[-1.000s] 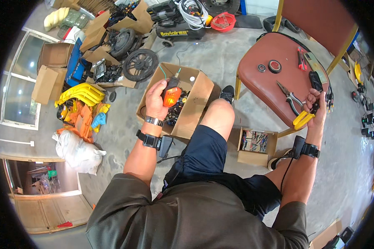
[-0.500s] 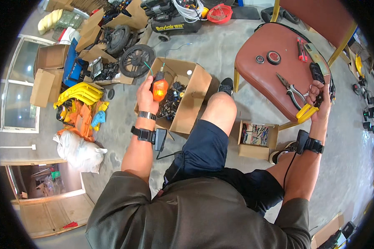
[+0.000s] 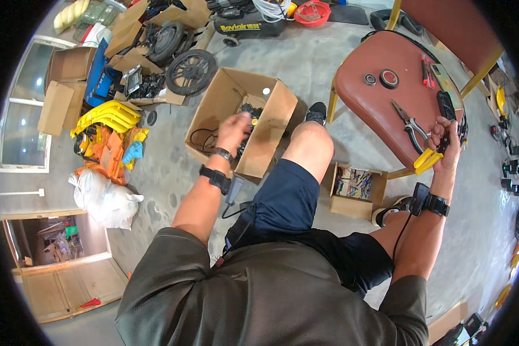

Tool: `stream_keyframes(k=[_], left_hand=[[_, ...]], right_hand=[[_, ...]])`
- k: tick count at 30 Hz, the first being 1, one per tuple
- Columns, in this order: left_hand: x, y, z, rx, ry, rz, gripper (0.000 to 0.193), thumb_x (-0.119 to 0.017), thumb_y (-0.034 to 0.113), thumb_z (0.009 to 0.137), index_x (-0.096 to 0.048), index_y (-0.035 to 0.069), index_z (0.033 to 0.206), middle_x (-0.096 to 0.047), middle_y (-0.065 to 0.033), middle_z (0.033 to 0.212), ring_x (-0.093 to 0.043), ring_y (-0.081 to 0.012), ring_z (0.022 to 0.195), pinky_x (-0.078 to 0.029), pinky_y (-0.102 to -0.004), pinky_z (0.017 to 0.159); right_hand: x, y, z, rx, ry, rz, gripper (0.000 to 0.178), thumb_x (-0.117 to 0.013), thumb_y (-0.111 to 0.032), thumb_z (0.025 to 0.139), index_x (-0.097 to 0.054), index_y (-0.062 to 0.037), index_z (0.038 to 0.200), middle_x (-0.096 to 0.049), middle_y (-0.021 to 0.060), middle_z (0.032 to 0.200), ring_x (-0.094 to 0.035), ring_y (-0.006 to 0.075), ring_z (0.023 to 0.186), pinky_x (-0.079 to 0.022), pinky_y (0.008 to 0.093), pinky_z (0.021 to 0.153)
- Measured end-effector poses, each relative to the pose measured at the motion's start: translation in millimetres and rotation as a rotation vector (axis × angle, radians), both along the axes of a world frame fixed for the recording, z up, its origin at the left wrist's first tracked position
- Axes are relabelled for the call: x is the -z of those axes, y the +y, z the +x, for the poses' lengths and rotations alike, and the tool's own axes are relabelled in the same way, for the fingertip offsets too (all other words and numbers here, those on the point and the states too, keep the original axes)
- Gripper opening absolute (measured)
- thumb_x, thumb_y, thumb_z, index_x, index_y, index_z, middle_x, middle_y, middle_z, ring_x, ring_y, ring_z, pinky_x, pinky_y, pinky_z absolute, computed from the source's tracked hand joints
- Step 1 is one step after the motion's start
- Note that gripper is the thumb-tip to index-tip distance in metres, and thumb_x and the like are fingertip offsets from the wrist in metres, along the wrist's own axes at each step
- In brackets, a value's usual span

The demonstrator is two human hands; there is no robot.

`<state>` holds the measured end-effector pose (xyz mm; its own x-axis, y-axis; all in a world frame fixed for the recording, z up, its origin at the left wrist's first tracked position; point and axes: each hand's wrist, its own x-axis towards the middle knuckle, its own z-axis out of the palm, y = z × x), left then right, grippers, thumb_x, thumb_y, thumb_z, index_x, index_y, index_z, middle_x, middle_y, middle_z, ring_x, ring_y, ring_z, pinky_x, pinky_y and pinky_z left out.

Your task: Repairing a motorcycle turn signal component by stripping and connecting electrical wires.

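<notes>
My left hand [image 3: 234, 134] reaches down over an open cardboard box [image 3: 205, 112] of dark wiring [image 3: 249, 109]. Its fingers are smeared by motion and partly hidden, so whether it holds anything does not show. At the chair's right edge, my right hand [image 3: 451, 143] is closed on a pliers-like tool with yellow handles [image 3: 427, 161]; the tool's head is hidden by the fingers. Beside that hand on the red-brown chair seat [image 3: 363, 104] lie grey-and-black pliers [image 3: 410, 125] and a black object [image 3: 446, 105].
Farther up the seat lie two tape rolls [image 3: 389, 79] and a red tool [image 3: 427, 71]. A small box of wire pieces [image 3: 372, 205] stands by my right foot. A wheel [image 3: 191, 72], yellow plastic parts [image 3: 108, 120] and a white bag [image 3: 105, 199] are at left.
My left hand has moved right and lower, from the box's left edge to over its contents. The orange lamp it held has gone from sight. My right hand stays by the seat.
</notes>
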<state>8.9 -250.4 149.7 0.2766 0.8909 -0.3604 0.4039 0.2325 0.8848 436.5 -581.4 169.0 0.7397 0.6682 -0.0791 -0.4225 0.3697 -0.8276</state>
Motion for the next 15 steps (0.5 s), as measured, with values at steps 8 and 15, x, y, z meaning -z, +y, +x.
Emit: stream_keyframes(k=[8,15], left_hand=[[-1,-59,21,0.559,0.103,-0.041,0.033,-0.069,0.025,0.091,-0.068,-0.002,0.11,-0.071,-0.0078,0.101,-0.065,-0.0119,0.093,-0.052,-0.0285,0.082],[-53,-111,43,0.628,-0.083,0.429,0.029,-0.072,0.021,0.088,-0.068,0.002,0.11,-0.071,-0.0099,0.099,-0.064,-0.0117,0.088,-0.052,-0.0281,0.078]], right_hand=[[1,9,-5,-0.04,0.013,-0.002,0.042,-0.049,-0.041,0.102,-0.061,-0.0005,0.106,-0.056,0.0024,0.076,-0.043,0.008,0.055,-0.037,0.0222,0.046],[-8,8,-18,-0.097,-0.03,0.051,0.048,-0.045,-0.044,0.102,-0.06,0.0018,0.108,-0.054,0.0046,0.078,-0.044,0.0099,0.057,-0.036,0.0225,0.048]])
